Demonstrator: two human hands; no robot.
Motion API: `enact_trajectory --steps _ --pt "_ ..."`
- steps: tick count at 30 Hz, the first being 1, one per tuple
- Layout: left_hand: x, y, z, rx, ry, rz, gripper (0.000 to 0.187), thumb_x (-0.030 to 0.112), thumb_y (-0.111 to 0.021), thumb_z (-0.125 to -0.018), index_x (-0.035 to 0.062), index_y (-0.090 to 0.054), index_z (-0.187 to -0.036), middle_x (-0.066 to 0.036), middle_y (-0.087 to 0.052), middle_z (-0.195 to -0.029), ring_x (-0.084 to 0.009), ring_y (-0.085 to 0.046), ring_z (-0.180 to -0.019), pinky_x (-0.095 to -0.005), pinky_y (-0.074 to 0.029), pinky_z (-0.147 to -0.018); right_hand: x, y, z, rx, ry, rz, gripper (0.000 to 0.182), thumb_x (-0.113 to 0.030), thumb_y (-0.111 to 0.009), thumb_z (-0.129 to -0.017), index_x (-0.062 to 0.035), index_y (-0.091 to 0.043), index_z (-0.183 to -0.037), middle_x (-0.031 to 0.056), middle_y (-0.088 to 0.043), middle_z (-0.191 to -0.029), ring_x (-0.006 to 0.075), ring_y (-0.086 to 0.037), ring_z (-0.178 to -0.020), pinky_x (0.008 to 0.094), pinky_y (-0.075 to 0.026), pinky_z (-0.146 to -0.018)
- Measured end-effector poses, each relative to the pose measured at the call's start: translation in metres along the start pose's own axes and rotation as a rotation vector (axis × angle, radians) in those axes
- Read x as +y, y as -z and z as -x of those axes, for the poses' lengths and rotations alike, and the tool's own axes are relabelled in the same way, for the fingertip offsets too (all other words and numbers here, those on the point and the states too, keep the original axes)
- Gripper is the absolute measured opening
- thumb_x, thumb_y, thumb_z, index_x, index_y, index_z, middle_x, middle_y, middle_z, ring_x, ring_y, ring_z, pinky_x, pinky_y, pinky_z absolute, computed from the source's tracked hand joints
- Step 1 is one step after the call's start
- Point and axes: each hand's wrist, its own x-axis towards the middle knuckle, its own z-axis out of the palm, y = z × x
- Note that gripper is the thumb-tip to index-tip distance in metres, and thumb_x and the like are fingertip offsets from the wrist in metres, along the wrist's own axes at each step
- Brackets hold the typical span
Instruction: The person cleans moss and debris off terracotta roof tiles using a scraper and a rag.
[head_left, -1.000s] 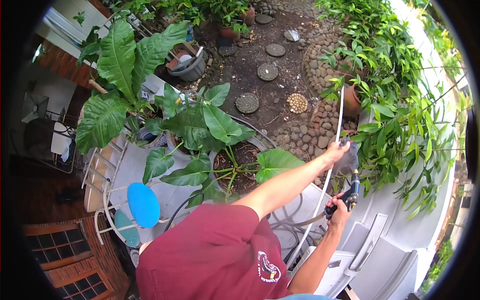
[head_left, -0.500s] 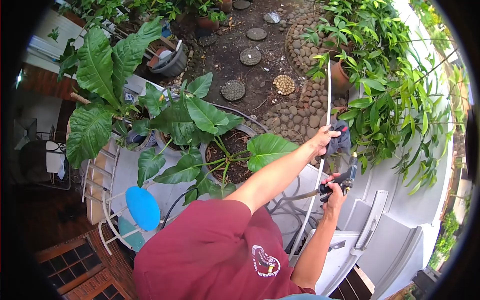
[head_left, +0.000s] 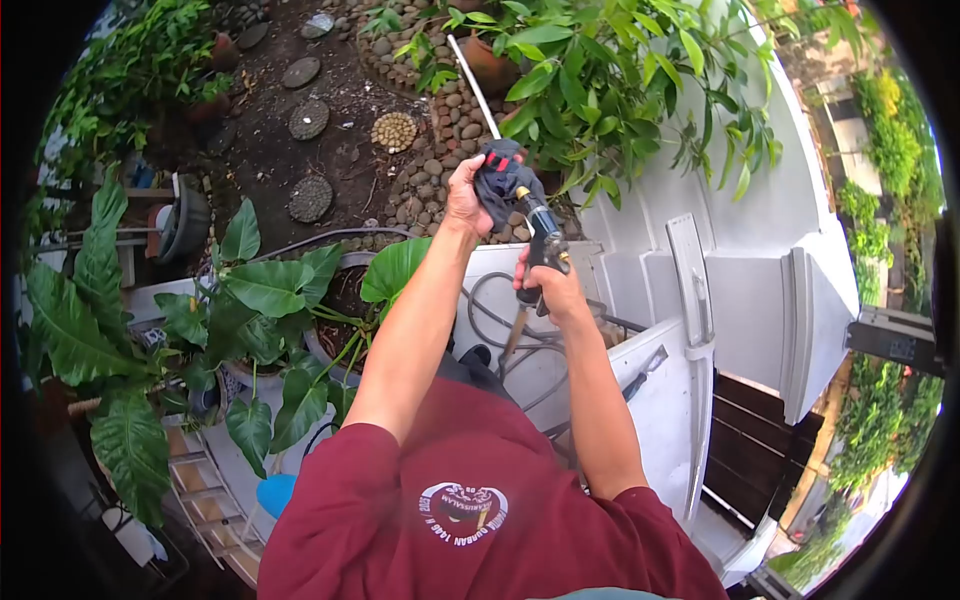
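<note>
My left hand [head_left: 467, 200] is closed round a dark grey cloth or glove [head_left: 498, 185] with red marks, at the upper middle of the view. A white pole [head_left: 474, 86] runs up and away from behind the cloth. Just below and to the right, my right hand [head_left: 550, 287] grips a black hose spray gun [head_left: 545, 235]. The gun's brass nozzle points up at the cloth, very close to it. A hose [head_left: 514, 338] hangs down from the gun's handle.
Large leafy potted plants [head_left: 270, 290] stand at the left. Bushy greenery [head_left: 600, 80] overhangs a white wall [head_left: 735, 230]. Coiled hose [head_left: 480, 300] lies below my hands. Round stepping stones [head_left: 309, 119] and pebbles [head_left: 415, 185] cover the ground ahead. A tool [head_left: 645, 373] rests on a white ledge.
The view has swung to the right. The spray gun's nozzle is now nearer the cloth, and the pole's lower part no longer shows between my arms.
</note>
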Motion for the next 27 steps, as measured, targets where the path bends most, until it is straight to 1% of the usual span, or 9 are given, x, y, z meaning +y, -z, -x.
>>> enact_trajectory --steps 3,4,6,9,14,18,21,24,27 --pt "0.004 0.003 0.005 0.024 0.022 -0.246 0.038 0.013 -0.058 -0.086 0.0017 -0.058 -0.122 -0.011 -0.066 -0.108 -0.023 -0.067 -0.096 -0.0368 -0.056 -0.087 0.008 0.01 0.001 -0.079 0.072 -0.12 0.043 0.004 -0.05 -0.061 0.0024 -0.056 -0.103 0.0137 -0.064 -0.087 0.0269 -0.065 -0.083 0.035 -0.053 -0.078" --pt "0.001 0.0 0.009 0.044 -0.059 -0.301 0.038 0.008 -0.057 -0.085 0.0021 -0.059 -0.123 -0.011 -0.066 -0.109 -0.0224 -0.067 -0.096 -0.0361 -0.056 -0.087 0.011 0.014 0.002 -0.104 0.07 -0.143 0.049 0.003 -0.05 -0.059 0.0034 -0.056 -0.108 0.0162 -0.065 -0.095 0.0299 -0.066 -0.091 0.0366 -0.053 -0.084" --pt "-0.008 -0.007 0.015 0.071 -0.194 -0.378 0.043 0.0 -0.056 -0.084 0.0036 -0.058 -0.127 -0.009 -0.064 -0.111 -0.0185 -0.066 -0.096 -0.0327 -0.055 -0.087 0.011 0.016 0.008 -0.078 0.096 -0.176 0.05 0.003 -0.05 -0.06 0.003 -0.057 -0.109 0.0147 -0.066 -0.092 0.0265 -0.065 -0.09 0.0333 -0.052 -0.082" --pt "-0.005 -0.005 0.024 -0.009 -0.053 -0.589 0.043 0.002 -0.056 -0.087 0.0038 -0.056 -0.129 -0.011 -0.066 -0.112 -0.0177 -0.067 -0.096 -0.0322 -0.056 -0.088 0.013 0.022 0.012 -0.096 0.148 -0.181 0.052 0.002 -0.05 -0.058 0.0029 -0.058 -0.109 0.0125 -0.064 -0.088 0.0243 -0.064 -0.086 0.0323 -0.051 -0.081" --pt "-0.015 -0.018 0.05 -0.118 0.107 -0.828 0.031 0.018 -0.071 -0.083 0.0012 -0.066 -0.108 -0.003 -0.068 -0.091 -0.0088 -0.062 -0.083 -0.0242 -0.05 -0.077 0.019 0.032 0.02 -0.146 0.16 -0.267 0.051 -0.001 -0.05 -0.054 0.0061 -0.055 -0.104 0.0145 -0.061 -0.081 0.029 -0.062 -0.078 0.039 -0.052 -0.079" --pt "-0.018 -0.032 0.066 -0.386 0.311 -0.839 0.034 0.021 -0.077 -0.084 -0.0011 -0.065 -0.107 -0.003 -0.067 -0.088 -0.0102 -0.062 -0.071 -0.0253 -0.051 -0.069 0.013 0.033 0.025 -0.125 0.176 -0.151 0.046 -0.003 -0.051 -0.055 0.0045 -0.058 -0.1 0.0139 -0.062 -0.078 0.0272 -0.064 -0.075 0.0367 -0.053 -0.074" --pt "-0.029 -0.036 0.072 -0.411 0.338 -0.99 0.028 0.019 -0.079 -0.082 -0.0013 -0.068 -0.097 -0.002 -0.06 -0.079 -0.0111 -0.058 -0.056 -0.0257 -0.047 -0.05 0.011 0.031 0.03 -0.079 0.18 -0.074 0.045 -0.004 -0.051 -0.057 0.0033 -0.06 -0.1 0.0144 -0.065 -0.081 0.0256 -0.065 -0.075 0.0339 -0.053 -0.072" --pt "-0.03 -0.043 0.076 -0.332 0.354 -1.077 0.025 0.02 -0.08 -0.081 -0.0003 -0.07 -0.092 0.0 -0.056 -0.081 -0.0098 -0.055 -0.053 -0.0258 -0.045 -0.049 0.01 0.032 0.032 -0.099 0.175 -0.112 0.044 -0.002 -0.052 -0.06 0.0033 -0.061 -0.103 0.0144 -0.068 -0.088 0.0234 -0.066 -0.077 0.0326 -0.053 -0.071" --pt "-0.028 -0.054 0.079 -0.3 0.361 -1.109 0.027 0.021 -0.08 -0.08 -0.001 -0.07 -0.092 0.0 -0.057 -0.09 -0.0078 -0.053 -0.059 -0.0241 -0.043 -0.052 0.023 0.035 0.027 -0.058 0.186 -0.114 0.039 0.0 -0.056 -0.063 0.0033 -0.063 -0.101 0.0093 -0.065 -0.076 0.0164 -0.06 -0.066 0.0264 -0.048 -0.059"
